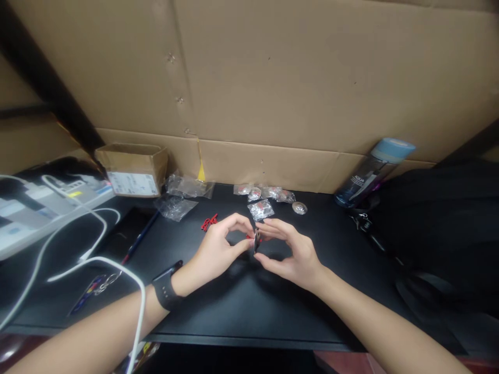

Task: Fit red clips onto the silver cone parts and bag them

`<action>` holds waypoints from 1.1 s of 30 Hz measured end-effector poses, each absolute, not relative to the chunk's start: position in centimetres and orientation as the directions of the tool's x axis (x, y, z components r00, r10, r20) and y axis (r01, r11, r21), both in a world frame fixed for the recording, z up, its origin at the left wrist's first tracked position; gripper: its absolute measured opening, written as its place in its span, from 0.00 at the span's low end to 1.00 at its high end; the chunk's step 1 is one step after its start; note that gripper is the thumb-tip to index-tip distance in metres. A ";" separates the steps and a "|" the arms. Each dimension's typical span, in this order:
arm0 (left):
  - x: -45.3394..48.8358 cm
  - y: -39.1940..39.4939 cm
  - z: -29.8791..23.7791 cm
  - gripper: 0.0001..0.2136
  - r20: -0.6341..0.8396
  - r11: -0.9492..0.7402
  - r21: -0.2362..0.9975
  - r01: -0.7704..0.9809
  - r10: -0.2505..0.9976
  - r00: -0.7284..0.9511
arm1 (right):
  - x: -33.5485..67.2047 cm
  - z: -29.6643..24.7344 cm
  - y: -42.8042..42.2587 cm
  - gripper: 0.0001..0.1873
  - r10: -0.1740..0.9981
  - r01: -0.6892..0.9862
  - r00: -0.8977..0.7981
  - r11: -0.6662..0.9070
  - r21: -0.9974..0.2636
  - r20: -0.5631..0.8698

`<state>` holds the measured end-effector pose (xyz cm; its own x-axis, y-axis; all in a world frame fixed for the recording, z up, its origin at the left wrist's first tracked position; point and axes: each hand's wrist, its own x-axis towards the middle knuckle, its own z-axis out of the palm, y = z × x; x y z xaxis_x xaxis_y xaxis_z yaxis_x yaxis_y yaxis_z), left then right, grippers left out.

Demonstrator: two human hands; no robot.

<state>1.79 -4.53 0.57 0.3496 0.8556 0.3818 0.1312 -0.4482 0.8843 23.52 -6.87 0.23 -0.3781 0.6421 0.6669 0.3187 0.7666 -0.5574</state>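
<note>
A thin dark metallic piece (256, 240) stands nearly edge-on above the black table, pinched between both hands. My left hand (224, 241), with a black watch on its wrist, grips it with thumb and fingertips, close to a red bit. My right hand (294, 252) holds its other side, thumb below and fingers above. Its face is turned away, so the exact kind cannot be made out. Just behind the hands lies a small clear packet (261, 209) with something silvery and red inside. Small red parts (209, 222) lie left of the packet, and a round silver disc (299, 208) lies to its right.
Several more clear packets (273, 193) lie by the cardboard wall (312, 93). Crumpled plastic bags (177, 208) and a small cardboard box (132, 169) are at back left. White cables (105, 259) cross the left side. A blue-lidded bottle (368, 174) leans beside a black bag (440, 223).
</note>
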 end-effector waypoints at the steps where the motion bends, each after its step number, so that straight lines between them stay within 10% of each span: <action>1: 1.8 -4.6 0.6 0.09 0.380 -0.447 0.883 0.141 0.859 0.343 | 23.5 0.1 -6.8 0.44 0.646 0.317 -0.378 0.763 -0.563 0.663; 15: 1.6 -5.4 0.9 0.11 0.514 -0.625 0.659 0.419 0.780 0.356 | 23.0 0.6 -7.1 0.39 0.687 0.337 -0.353 0.727 -0.598 0.636; 24: 1.0 -4.1 0.6 0.20 0.260 -0.292 0.956 -0.011 0.834 0.487 | 23.4 1.2 -7.0 0.39 0.584 0.435 -0.337 0.792 -0.428 0.738; 33: 1.2 -3.8 0.4 0.27 0.167 -0.132 0.985 -0.108 0.868 0.468 | 23.5 1.5 -6.4 0.34 0.563 0.460 -0.407 0.807 -0.371 0.719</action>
<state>1.15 -3.76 0.44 0.4678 0.8678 0.1675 -0.1083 -0.1318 0.9853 23.55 -6.40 1.48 -0.4074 0.5629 0.7192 0.4602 0.8067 -0.3707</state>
